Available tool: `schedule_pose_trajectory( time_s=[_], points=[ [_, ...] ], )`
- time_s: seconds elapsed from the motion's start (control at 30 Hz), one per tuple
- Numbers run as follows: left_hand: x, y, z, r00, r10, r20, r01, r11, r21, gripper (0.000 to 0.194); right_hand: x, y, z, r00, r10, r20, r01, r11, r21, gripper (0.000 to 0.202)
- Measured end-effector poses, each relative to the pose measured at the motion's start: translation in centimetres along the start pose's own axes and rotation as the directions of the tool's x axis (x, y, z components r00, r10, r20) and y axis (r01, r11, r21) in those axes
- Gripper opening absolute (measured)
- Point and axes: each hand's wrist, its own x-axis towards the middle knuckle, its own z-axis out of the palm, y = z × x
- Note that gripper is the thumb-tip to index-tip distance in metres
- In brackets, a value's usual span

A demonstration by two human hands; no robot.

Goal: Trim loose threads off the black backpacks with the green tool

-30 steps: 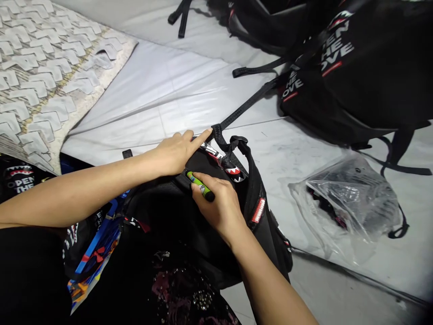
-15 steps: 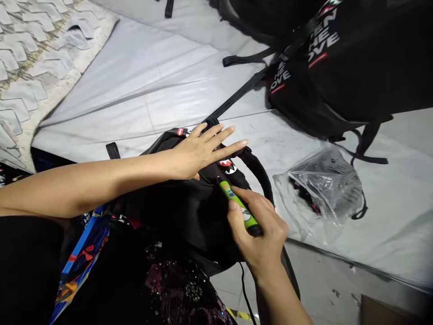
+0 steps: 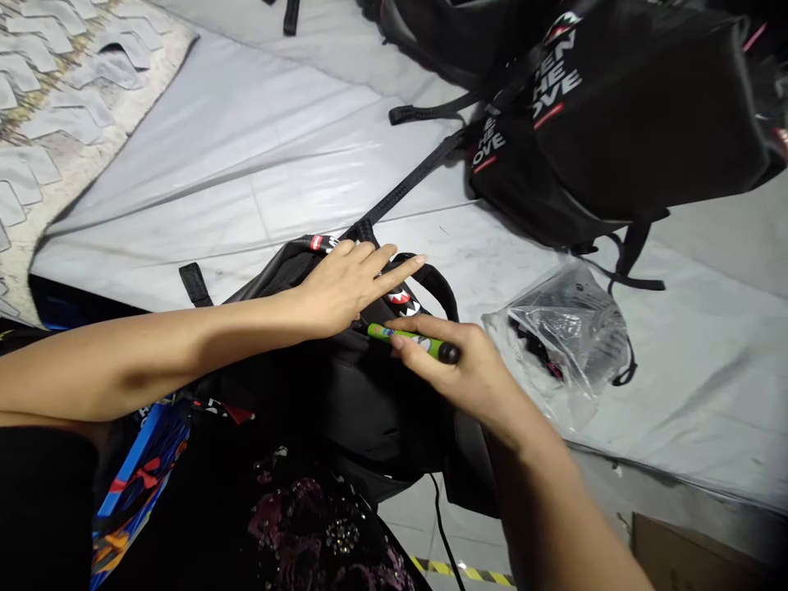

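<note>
A black backpack [image 3: 369, 394] with a red and white shark-tooth print lies before me, partly over the table edge. My left hand [image 3: 345, 287] is closed over its upper part, the index finger stretched out and the other fingers bent down; the thumb is mostly hidden. Pinched in my right hand [image 3: 455, 353] is a green pen-like tool [image 3: 412, 341] with a black rear end. Its tip points left, at the black fabric just below my left hand, and the contact point is hard to make out.
A white-covered table [image 3: 295, 148] spreads ahead. Another black backpack [image 3: 616, 123] with white lettering lies at the back right. Nearer is a clear plastic bag [image 3: 566, 336] with dark contents. Pale cut pieces cover a sheet [image 3: 74, 115] at upper left. A cardboard box [image 3: 689, 558] stands lower right.
My left hand's spread fingers have bent down over the backpack. My right hand has moved up and left, turning the green tool flatter. The view has shifted slightly.
</note>
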Motion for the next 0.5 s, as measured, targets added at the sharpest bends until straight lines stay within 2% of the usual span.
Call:
schedule_pose_trajectory(
  time_s=[0.07, 0.1, 0.2, 0.27, 0.4, 0.5],
  points=[
    [-0.1, 0.1, 0.0, 0.998, -0.059, -0.005, 0.059, 0.998, -0.029, 0.090, 0.6, -0.2, -1.2, 0.988, 0.035, 0.148, -0.034, 0.999, -0.008, 0.023],
    [-0.2, 0.2, -0.1, 0.996, -0.091, -0.004, 0.091, 0.995, -0.041, 0.093, 0.8, -0.2, -1.6, 0.983, 0.047, 0.178, -0.044, 0.999, -0.023, 0.024],
    [-0.1, 0.4, -0.2, 0.987, -0.156, 0.026, 0.157, 0.986, -0.054, 0.099, 1.4, 0.1, -1.4, 0.992, 0.045, 0.117, -0.038, 0.998, -0.059, 0.026],
    [0.0, 0.4, -0.3, 0.984, -0.171, 0.041, 0.173, 0.984, -0.046, 0.096, 1.9, 0.4, -0.6, 0.995, 0.027, 0.097, -0.018, 0.996, -0.089, 0.025],
    [0.1, 0.7, -0.5, 0.979, -0.197, 0.056, 0.199, 0.979, -0.032, 0.089, 2.0, 0.5, 0.7, 0.982, -0.027, 0.186, 0.074, 0.965, -0.252, 0.024],
    [0.0, 0.9, -0.4, 0.977, -0.208, 0.044, 0.210, 0.977, -0.026, 0.090, 1.1, 0.5, 0.7, 0.975, -0.097, 0.198, 0.155, 0.940, -0.305, 0.029]
  ],
)
